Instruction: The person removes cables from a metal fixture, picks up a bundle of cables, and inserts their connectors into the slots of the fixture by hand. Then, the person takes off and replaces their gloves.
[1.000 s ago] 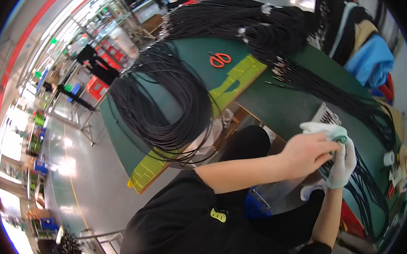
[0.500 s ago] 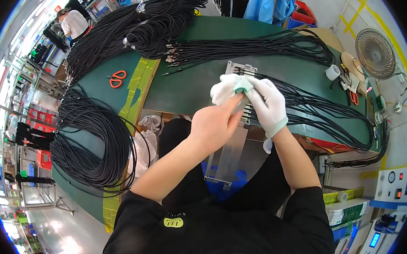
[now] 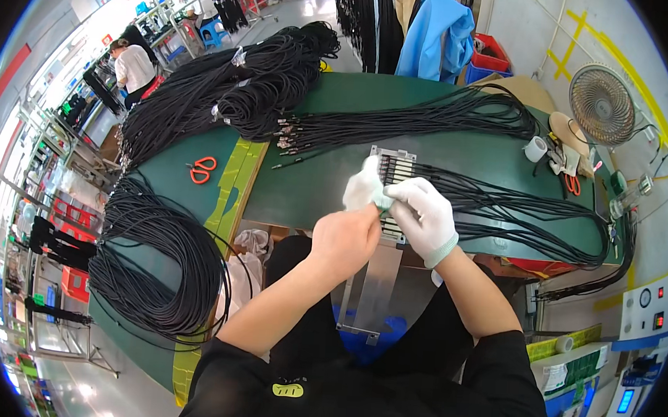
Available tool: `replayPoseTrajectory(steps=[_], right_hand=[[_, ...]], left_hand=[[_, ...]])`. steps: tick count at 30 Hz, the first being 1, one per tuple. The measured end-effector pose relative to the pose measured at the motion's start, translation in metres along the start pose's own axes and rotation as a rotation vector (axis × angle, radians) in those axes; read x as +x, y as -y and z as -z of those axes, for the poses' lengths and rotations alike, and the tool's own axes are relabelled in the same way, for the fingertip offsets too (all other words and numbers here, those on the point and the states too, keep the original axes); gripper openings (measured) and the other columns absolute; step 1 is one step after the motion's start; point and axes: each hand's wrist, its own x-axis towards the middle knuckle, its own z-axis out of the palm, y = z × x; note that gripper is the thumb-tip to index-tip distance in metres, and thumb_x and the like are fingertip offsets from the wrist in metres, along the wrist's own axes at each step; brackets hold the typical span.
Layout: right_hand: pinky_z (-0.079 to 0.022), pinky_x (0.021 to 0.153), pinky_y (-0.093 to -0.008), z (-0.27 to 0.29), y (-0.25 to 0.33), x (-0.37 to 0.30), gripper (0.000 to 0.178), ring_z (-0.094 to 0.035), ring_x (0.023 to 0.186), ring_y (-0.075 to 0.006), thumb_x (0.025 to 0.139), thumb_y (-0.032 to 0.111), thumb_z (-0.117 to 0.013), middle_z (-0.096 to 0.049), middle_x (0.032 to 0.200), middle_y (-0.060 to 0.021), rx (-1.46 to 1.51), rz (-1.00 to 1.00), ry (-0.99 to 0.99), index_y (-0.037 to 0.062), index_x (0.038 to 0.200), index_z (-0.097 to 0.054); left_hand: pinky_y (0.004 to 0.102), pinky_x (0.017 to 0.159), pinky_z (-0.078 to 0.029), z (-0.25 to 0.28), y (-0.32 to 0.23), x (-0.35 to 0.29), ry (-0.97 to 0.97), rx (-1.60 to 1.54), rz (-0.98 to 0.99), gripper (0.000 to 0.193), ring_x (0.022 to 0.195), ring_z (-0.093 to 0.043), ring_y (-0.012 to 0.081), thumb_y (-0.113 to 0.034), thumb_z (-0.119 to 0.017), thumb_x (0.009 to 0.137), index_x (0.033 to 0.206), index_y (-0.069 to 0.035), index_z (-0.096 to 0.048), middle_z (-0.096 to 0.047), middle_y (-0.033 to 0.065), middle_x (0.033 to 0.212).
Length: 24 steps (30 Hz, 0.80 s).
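My bare left hand (image 3: 344,240) is closed at the cuff of a loose white knit glove (image 3: 363,186), which stands up limp from the grip. My right hand (image 3: 428,220), wearing a matching white glove, pinches the same green-edged cuff from the other side. Both hands meet in front of a slotted metal fixture (image 3: 395,154), partly covering it. Black cables (image 3: 503,194) run from its slots off to the right. Below the hands, a clear flat plate (image 3: 377,284) extends down from the fixture over my lap.
Coiled black cables (image 3: 162,259) lie at left, with a larger heap (image 3: 227,87) behind. Another cable bundle (image 3: 424,116) crosses the far table. Orange-handled scissors (image 3: 202,170) rest on the green mat. A fan (image 3: 603,104) and a white tape roll (image 3: 535,149) are at right.
The view has tilted up, so the table sits lower in the picture. My left fingers have drawn in onto the glove's cuff, and the loose glove now shows more upright between my hands.
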Motion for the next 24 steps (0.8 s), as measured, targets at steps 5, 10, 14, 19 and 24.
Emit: replayPoseTrajectory(steps=[5, 10, 14, 19, 24], right_hand=[[-0.050, 0.072, -0.0263, -0.005, 0.004, -0.007, 0.015, -0.062, 0.078, -0.0140, 0.086, 0.000, -0.061, -0.066, 0.088, -0.0073, 0.349, -0.197, 0.084, 0.0009, 0.101, -0.065], [-0.049, 0.075, -0.0240, -0.001, -0.006, -0.008, 0.009, -0.058, 0.083, -0.0076, 0.089, 0.004, -0.063, -0.065, 0.096, -0.0034, 0.663, -0.538, 0.156, 0.0016, 0.096, -0.059], [-0.052, 0.072, -0.0260, -0.001, -0.006, -0.005, 0.018, -0.061, 0.081, -0.0085, 0.084, 0.013, -0.071, -0.066, 0.090, -0.0050, 0.430, -0.496, 0.189, 0.0010, 0.093, -0.060], [-0.051, 0.070, -0.0284, -0.014, -0.001, 0.002, 0.021, -0.063, 0.073, -0.0138, 0.085, 0.020, -0.069, -0.067, 0.081, -0.0103, 0.128, -0.448, 0.127, 0.0008, 0.092, -0.063], [-0.046, 0.067, -0.0259, -0.004, -0.015, -0.004, 0.010, -0.054, 0.072, -0.0105, 0.090, 0.010, -0.062, -0.058, 0.078, -0.0043, 0.109, -0.330, -0.060, 0.0002, 0.089, -0.062]], left_hand=[[0.0471, 0.067, -0.049, -0.004, 0.005, 0.011, 0.156, -0.074, 0.163, 0.023, 0.076, -0.064, 0.0386, -0.022, -0.053, 0.089, 0.086, -0.002, -0.066, -0.064, 0.0204, 0.074], [0.0417, 0.058, -0.046, -0.009, 0.014, 0.015, -0.015, -0.245, 0.159, 0.021, 0.065, -0.061, 0.0372, -0.022, -0.058, 0.087, 0.082, -0.002, -0.064, -0.061, 0.0184, 0.070], [0.0422, 0.054, -0.046, -0.010, 0.013, 0.011, -0.034, -0.036, 0.015, 0.026, 0.061, -0.061, 0.0322, -0.030, -0.066, 0.082, 0.069, -0.008, -0.062, -0.061, 0.0102, 0.063], [0.0401, 0.052, -0.046, 0.004, 0.016, -0.001, -0.006, 0.077, -0.007, 0.029, 0.060, -0.061, 0.0287, -0.035, -0.071, 0.079, 0.063, -0.012, -0.063, -0.059, 0.0064, 0.061], [0.0421, 0.058, -0.051, -0.032, 0.005, 0.007, -0.109, -0.021, -0.160, 0.012, 0.068, -0.066, 0.0287, -0.022, -0.060, 0.086, 0.081, -0.011, -0.062, -0.067, 0.0091, 0.074]])
